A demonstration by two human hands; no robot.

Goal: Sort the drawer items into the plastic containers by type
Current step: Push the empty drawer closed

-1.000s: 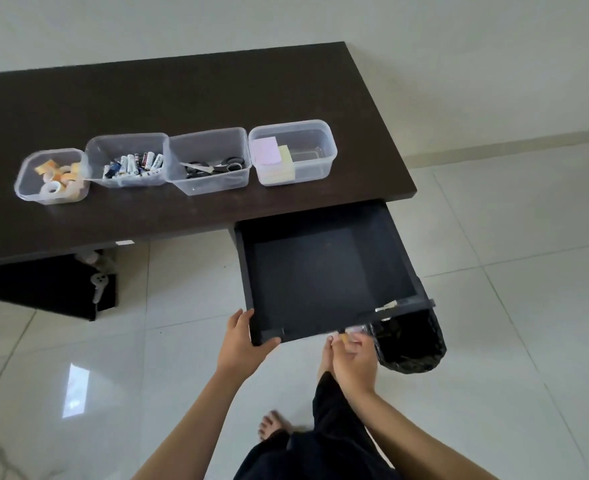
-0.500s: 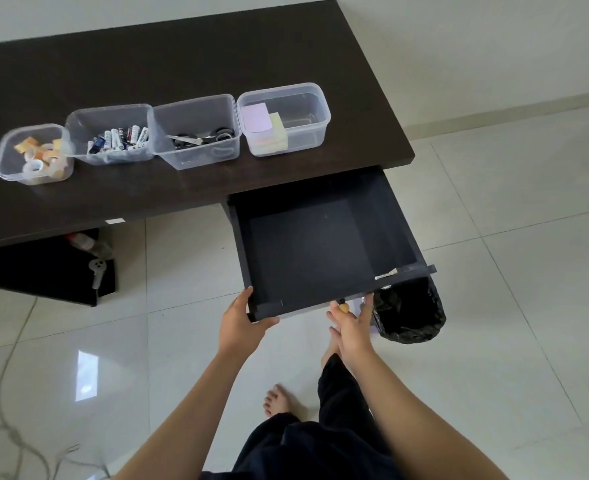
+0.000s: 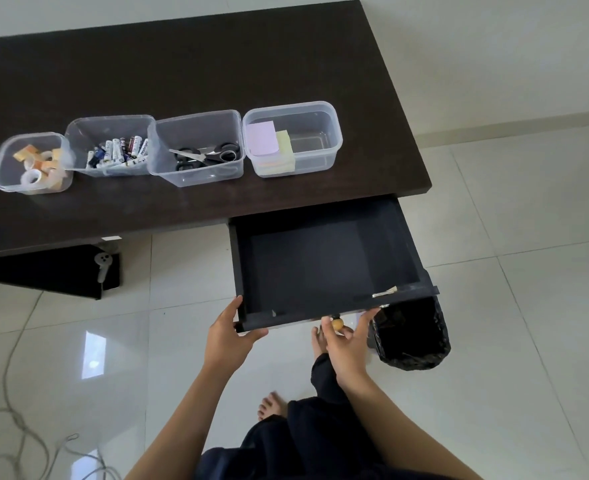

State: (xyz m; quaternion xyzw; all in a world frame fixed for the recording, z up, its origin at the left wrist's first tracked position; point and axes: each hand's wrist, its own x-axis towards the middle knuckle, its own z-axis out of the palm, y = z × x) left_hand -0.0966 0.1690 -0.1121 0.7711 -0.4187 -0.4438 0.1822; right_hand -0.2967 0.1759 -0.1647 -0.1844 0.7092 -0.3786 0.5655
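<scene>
At the empty drawer [image 3: 320, 261], our left hand [image 3: 227, 336] holds its corner, right hand [image 3: 345, 341] fingers pinch the knob [image 3: 336, 323], so we should push straight and slow.

drawer [image 3: 320, 265] interior open from above | bin [image 3: 410, 337] beside right corner

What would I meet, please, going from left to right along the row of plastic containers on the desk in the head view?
Container of tape rolls → container of batteries → container of scissors → container of sticky notes.
</scene>
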